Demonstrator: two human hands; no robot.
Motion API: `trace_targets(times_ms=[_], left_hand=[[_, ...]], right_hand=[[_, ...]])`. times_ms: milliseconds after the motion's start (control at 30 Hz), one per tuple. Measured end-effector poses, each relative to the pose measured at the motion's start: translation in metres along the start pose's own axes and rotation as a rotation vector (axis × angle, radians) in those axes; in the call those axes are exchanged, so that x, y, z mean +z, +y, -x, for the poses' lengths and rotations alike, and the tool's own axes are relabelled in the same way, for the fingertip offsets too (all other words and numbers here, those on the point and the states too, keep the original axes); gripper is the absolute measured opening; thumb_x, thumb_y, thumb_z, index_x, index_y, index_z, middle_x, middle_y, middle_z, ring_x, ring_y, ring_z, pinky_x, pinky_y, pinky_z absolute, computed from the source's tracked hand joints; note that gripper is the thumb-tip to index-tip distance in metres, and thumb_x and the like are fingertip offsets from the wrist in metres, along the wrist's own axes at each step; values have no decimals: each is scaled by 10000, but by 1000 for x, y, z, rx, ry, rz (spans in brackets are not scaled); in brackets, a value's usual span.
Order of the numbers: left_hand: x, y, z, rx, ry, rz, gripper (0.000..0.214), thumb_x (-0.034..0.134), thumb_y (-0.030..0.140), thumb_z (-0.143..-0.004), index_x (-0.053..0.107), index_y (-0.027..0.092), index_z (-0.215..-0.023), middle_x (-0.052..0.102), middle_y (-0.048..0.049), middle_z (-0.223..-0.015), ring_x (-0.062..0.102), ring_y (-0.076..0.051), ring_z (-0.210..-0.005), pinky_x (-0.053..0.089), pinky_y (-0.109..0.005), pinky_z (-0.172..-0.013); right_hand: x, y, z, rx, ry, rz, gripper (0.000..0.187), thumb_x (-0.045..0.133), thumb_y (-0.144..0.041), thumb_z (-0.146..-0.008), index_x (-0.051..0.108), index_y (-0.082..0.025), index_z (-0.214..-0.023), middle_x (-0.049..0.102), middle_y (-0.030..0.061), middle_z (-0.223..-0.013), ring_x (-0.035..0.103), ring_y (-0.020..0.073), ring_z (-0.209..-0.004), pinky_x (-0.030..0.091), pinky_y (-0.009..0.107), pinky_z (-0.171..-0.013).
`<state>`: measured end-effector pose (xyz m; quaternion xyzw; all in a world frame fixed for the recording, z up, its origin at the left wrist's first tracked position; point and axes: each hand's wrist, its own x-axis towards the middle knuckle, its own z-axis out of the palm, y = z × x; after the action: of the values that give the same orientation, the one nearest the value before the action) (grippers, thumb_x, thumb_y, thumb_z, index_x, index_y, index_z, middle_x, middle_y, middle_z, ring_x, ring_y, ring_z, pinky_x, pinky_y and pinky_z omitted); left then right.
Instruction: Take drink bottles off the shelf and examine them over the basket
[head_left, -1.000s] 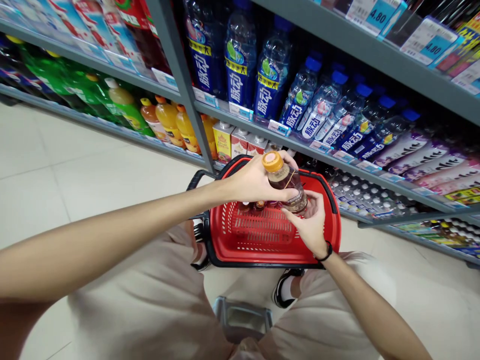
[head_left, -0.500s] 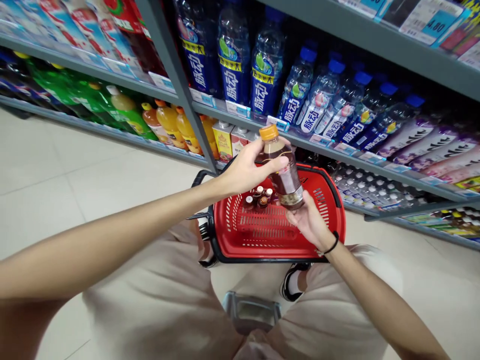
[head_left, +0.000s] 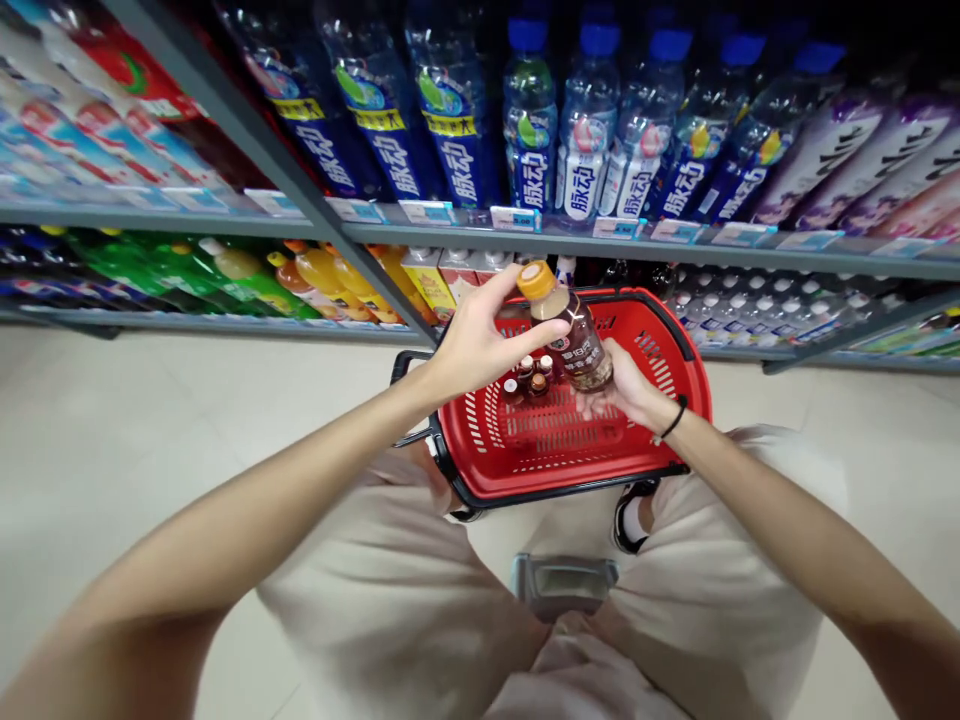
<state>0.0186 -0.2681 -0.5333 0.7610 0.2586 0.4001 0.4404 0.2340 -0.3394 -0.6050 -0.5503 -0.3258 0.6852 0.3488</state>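
Both my hands hold a brown drink bottle with an orange cap, tilted over a red shopping basket. My left hand grips its neck and upper body, thumb across the front. My right hand cups the bottle's base from below, a black band on its wrist. Inside the basket stand several small bottles with brown and white caps.
Grey store shelves run across the view with blue-capped drink bottles above and orange juice bottles and cartons below. The basket sits on a pale tiled floor in front of my knees, with a grey handle between my legs.
The view has tilted and swung, so the shelves look level now. The bottle stays in both hands over the basket, tipped a little more to the left.
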Motion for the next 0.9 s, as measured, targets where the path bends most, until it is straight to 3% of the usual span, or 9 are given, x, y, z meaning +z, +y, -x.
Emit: trace_targets(times_ms=[133, 267, 433, 567, 633, 733, 800, 900], left_hand=[[0, 0, 0, 68, -6, -184, 662, 826, 481, -818, 576, 226, -1376, 630, -114, -1375, 634, -258, -1243, 519, -336, -1048], [0, 1, -5, 130, -18, -482, 502, 785, 498, -861, 626, 215, -1244, 710, -60, -1219, 692, -208, -1064, 532, -324, -1013], [7, 6, -20, 194, -254, -612, 669, 831, 482, -813, 542, 218, -1357, 686, -67, -1311, 693, -224, -1122, 554, -323, -959], [20, 0, -30, 164, -367, -713, 543, 817, 496, -825, 553, 210, -1204, 732, -49, -1105, 715, -226, -957, 550, -329, -843], [33, -11, -31, 145, -436, -771, 531, 827, 475, -818, 531, 208, -1169, 729, -41, -1041, 713, -233, -908, 533, -325, -792], [60, -41, -30, 52, -547, -829, 540, 826, 442, -815, 507, 196, -1175, 726, -45, -1014, 718, -242, -881, 513, -312, -749], [84, -69, -28, -45, -639, -929, 581, 799, 481, -831, 509, 160, -1218, 733, -69, -978, 722, -263, -872, 509, -322, -744], [122, -113, -30, -114, -845, -1143, 567, 740, 549, -871, 609, 87, -1172, 740, -178, -1020, 722, -335, -952, 518, -371, -797]], right_hand=[[-23, -14, -17, 28, 55, 137, 805, 91, -596, -1047, 626, -110, -693, 661, 188, -582, 624, 192, -438, 371, 213, -386], [-36, -26, -30, 186, -12, 239, 777, 94, -538, -1056, 644, -90, -740, 674, 190, -607, 617, 180, -449, 403, 200, -376], [-42, -24, -41, 174, -37, 446, 798, 14, -497, -1052, 683, -110, -854, 683, 160, -636, 679, 215, -563, 502, 239, -441], [-49, -19, -46, 169, 94, 703, 721, 178, -540, -1067, 724, -98, -908, 723, 183, -720, 749, 278, -739, 593, 307, -591], [-54, -19, -48, 134, 224, 862, 568, 385, -512, -1045, 738, -69, -999, 752, 238, -883, 758, 341, -937, 618, 371, -750], [-60, -24, -50, 49, 385, 1104, 400, 640, -344, -941, 715, -36, -1185, 684, 321, -1231, 619, 424, -1288, 538, 461, -1016], [-60, -28, -51, 25, 385, 1216, 413, 713, -295, -883, 721, -43, -1212, 669, 317, -1274, 597, 428, -1316, 510, 476, -1058], [-56, -32, -57, 35, 295, 1323, 407, 781, -311, -826, 761, -62, -1147, 737, 259, -1136, 697, 395, -1155, 562, 465, -988]])
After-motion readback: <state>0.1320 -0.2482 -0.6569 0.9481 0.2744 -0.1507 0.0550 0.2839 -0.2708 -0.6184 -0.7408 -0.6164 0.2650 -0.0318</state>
